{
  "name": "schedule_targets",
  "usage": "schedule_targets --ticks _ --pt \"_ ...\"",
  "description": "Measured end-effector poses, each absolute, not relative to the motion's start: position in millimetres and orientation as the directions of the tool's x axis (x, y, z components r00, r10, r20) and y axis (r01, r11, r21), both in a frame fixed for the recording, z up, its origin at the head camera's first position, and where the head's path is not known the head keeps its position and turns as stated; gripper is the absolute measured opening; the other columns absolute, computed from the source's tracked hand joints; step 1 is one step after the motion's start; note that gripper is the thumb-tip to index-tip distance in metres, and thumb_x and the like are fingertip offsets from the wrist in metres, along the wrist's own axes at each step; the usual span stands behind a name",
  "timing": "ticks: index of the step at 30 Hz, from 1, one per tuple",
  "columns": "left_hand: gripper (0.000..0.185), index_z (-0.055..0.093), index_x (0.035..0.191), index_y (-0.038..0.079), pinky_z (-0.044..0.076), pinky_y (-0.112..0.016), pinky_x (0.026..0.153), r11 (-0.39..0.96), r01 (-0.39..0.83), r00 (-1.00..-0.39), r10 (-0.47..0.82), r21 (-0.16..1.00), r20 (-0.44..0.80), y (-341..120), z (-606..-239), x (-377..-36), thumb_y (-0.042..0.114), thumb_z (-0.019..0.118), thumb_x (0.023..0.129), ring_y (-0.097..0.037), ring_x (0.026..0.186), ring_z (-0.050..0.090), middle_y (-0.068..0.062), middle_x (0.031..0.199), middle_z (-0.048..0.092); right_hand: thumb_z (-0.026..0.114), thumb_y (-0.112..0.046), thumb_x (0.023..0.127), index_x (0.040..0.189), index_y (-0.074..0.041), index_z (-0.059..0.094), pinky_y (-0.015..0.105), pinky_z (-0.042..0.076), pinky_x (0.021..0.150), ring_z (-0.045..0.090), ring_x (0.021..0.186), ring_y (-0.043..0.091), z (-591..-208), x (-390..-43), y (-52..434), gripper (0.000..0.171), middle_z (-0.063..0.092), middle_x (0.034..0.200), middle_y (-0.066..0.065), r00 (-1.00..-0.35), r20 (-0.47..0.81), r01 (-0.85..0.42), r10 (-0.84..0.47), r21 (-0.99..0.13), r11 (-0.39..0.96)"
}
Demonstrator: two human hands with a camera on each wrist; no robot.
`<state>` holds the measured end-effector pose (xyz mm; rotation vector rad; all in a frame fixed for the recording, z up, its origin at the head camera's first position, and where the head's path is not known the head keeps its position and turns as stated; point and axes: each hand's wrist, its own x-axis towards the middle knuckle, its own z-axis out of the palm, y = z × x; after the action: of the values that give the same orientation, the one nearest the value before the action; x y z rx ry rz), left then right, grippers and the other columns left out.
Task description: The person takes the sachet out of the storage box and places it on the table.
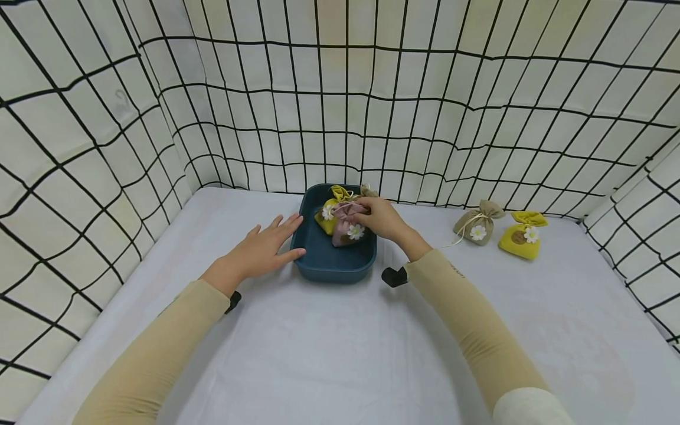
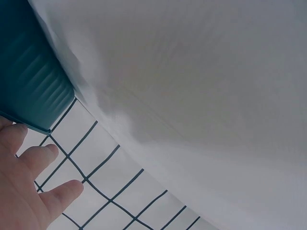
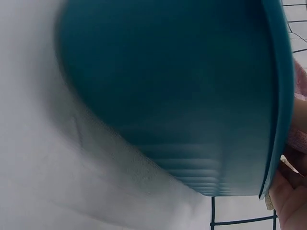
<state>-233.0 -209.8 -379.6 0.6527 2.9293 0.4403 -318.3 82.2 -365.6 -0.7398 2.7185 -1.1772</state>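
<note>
A dark blue plastic basin (image 1: 333, 273) stands on the white surface in the head view. My right hand (image 1: 388, 221) reaches over its right rim and pinches the gathered top of a pink drawstring pouch (image 1: 341, 235) with a white flower. Beside that pouch, inside the basin, lies a yellow pouch (image 1: 321, 223); a beige pouch (image 1: 368, 190) is mostly hidden behind the right hand. My left hand (image 1: 260, 251) has its fingers spread at the basin's left rim. In the right wrist view, the basin wall (image 3: 177, 96) covers most of the pouches.
To the right lie a beige pouch (image 1: 477, 224) and a yellow pouch (image 1: 520, 242), both with white flowers. A black grid net (image 1: 345, 94) over white cloth encloses the back and sides of the white-covered table (image 1: 319, 354).
</note>
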Motion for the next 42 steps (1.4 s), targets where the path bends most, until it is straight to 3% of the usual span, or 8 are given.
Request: schedule_targets --ticks 8,21,32,42 --pt "0.085 0.015 0.166 0.013 0.010 -0.073 0.116 0.864 0.403 -0.901 0.433 0.302 -0.037 -210 -382 -234 0.058 0.050 0.104 -0.041 0.155 0.012 -0.007 0.171 0.013 0.073 -0.019 0.097 0.120 -0.001 0.073 0.027 0.049 0.073 0.058 0.087 0.018 -368 -317 85 0.029 0.067 0.106 0.010 -0.905 0.139 -0.346 -0.402 -0.791 0.504" --pt "0.085 0.015 0.166 0.013 0.009 -0.073 0.116 0.863 0.407 -0.899 0.437 0.299 -0.037 -210 -381 -234 0.059 0.049 0.104 -0.041 0.155 0.011 -0.007 0.171 0.013 0.071 -0.012 0.094 0.123 0.002 0.071 0.025 0.053 0.080 0.062 0.093 0.014 -360 -310 89 0.033 0.069 0.110 0.010 -0.947 0.155 -0.211 -0.281 -0.960 0.184" --pt "0.085 0.015 0.166 0.014 0.008 -0.072 0.116 0.863 0.398 -0.900 0.432 0.312 -0.049 -210 -381 -234 0.059 0.049 0.104 -0.040 0.155 0.010 -0.007 0.171 0.012 0.072 -0.012 0.095 0.119 0.005 0.071 0.024 0.053 0.079 0.061 0.091 0.014 -350 -301 91 0.029 0.070 0.106 0.009 -0.935 0.200 -0.253 -0.294 -0.955 0.156" --pt "0.085 0.014 0.167 0.014 0.009 -0.073 0.116 0.865 0.397 -0.901 0.432 0.305 -0.052 -211 -381 -235 0.059 0.049 0.104 -0.041 0.155 0.011 -0.007 0.171 0.012 0.071 -0.011 0.095 0.127 0.006 0.068 0.021 0.053 0.081 0.060 0.095 0.015 -340 -285 102 0.036 0.068 0.110 0.007 -0.946 0.152 -0.196 -0.285 -0.972 0.132"
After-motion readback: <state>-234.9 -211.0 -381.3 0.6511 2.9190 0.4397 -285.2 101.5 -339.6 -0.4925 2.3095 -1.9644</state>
